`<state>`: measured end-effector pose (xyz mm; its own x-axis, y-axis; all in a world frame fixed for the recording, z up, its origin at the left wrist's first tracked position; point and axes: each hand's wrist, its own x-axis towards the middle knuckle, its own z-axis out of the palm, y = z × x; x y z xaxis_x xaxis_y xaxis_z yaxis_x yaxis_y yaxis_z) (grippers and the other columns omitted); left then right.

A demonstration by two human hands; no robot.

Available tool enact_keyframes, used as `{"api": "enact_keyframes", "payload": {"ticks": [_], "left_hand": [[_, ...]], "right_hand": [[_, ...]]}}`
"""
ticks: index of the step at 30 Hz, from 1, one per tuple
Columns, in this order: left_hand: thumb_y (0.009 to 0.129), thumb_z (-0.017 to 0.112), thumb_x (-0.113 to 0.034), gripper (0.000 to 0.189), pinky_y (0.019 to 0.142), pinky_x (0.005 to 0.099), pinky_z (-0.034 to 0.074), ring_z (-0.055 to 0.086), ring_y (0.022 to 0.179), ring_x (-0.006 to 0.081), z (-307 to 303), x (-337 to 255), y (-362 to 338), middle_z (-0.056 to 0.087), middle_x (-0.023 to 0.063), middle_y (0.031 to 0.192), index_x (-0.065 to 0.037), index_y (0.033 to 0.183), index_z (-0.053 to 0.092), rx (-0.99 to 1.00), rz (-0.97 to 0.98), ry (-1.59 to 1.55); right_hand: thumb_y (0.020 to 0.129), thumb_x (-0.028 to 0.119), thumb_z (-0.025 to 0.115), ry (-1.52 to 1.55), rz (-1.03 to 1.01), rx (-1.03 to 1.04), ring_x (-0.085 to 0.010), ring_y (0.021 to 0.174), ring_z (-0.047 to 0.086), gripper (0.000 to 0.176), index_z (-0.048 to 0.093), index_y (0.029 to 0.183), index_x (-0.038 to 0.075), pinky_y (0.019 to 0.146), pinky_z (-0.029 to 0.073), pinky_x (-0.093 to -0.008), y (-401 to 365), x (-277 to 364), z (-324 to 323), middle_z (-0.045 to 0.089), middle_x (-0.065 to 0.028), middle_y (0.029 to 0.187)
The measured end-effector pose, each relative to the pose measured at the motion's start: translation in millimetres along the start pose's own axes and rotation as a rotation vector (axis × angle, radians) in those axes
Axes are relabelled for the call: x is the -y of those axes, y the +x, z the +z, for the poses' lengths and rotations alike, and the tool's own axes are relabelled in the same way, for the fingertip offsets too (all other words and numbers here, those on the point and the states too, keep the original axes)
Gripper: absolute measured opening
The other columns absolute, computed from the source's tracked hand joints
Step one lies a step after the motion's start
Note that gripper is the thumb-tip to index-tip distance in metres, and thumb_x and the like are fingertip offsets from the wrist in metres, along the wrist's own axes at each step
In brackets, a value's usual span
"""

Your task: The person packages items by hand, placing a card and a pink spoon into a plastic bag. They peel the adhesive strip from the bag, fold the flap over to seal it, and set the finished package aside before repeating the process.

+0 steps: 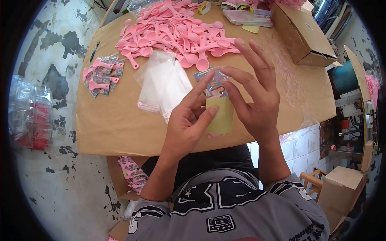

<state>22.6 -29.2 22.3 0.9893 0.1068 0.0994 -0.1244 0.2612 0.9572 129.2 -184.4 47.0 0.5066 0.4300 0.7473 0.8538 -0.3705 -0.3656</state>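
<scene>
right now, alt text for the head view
Left hand holding a yellow card and a blue patterned card, right hand at the patterned one's top, over a brown table with clear bags, heaped pink scoops beyond.

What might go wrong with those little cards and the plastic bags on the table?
The yellow card and printed card could slip apart, as the left hand seems to pinch them mainly by thumb and fingers. The clear bags overlap, so two might lift together. The small packs sit near the table's left edge; a bump might drop some.
</scene>
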Motion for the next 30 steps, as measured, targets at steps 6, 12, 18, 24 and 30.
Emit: {"api": "enact_keyframes", "payload": {"ticks": [6,12,18,24,30], "left_hand": [[0.101,0.059,0.002,0.073,0.095,0.0267,0.049,0.063,0.108,0.0114,-1,0,-3,0.069,0.0142,0.119,-0.001,0.165,0.024,0.053,-0.024,0.043],[0.101,0.060,0.003,0.073,0.092,0.0245,0.048,0.062,0.104,0.0099,1,-3,-6,0.069,0.0129,0.114,0.000,0.164,0.024,0.094,-0.048,0.048],[0.103,0.059,0.000,0.069,0.091,0.0244,0.048,0.065,0.099,0.0109,-11,-17,-9,0.071,0.0124,0.110,-0.001,0.164,0.027,0.205,-0.162,0.321],[0.106,0.055,-0.004,0.055,0.079,0.0284,0.060,0.069,0.098,0.0133,-1,-11,-15,0.073,0.0127,0.111,-0.004,0.157,0.036,-0.009,-0.173,-0.097],[0.108,0.056,-0.011,0.026,0.087,0.0323,0.060,0.070,0.105,0.0178,-10,3,-11,0.073,0.0193,0.113,0.003,0.128,0.049,-0.124,-0.047,-0.118]], "right_hand": [[0.079,0.009,0.080,-0.010,-0.064,-0.036,-0.0350,0.142,0.048,0.028,0.077,0.106,0.010,0.114,0.038,-0.0504,0,-4,11,0.060,-0.0097,0.147],[0.076,0.006,0.080,-0.056,-0.124,-0.100,-0.0316,0.130,0.058,0.023,0.076,0.098,0.008,0.106,0.043,-0.0477,-4,-6,11,0.069,-0.0062,0.131],[0.076,-0.002,0.074,0.003,-0.073,-0.084,-0.0310,0.119,0.065,0.022,0.072,0.096,0.006,0.100,0.048,-0.0441,-3,-10,5,0.072,-0.0091,0.122],[0.095,-0.004,0.061,0.653,0.387,-0.518,-0.0243,0.108,0.069,0.008,0.063,0.100,0.000,0.089,0.055,-0.0315,0,-38,-11,0.072,-0.0175,0.116],[0.096,-0.002,0.055,0.852,0.551,-0.243,-0.0107,0.075,0.060,0.007,0.061,0.096,0.002,0.077,0.050,-0.0243,-25,-38,-22,0.063,-0.0034,0.085]]}}
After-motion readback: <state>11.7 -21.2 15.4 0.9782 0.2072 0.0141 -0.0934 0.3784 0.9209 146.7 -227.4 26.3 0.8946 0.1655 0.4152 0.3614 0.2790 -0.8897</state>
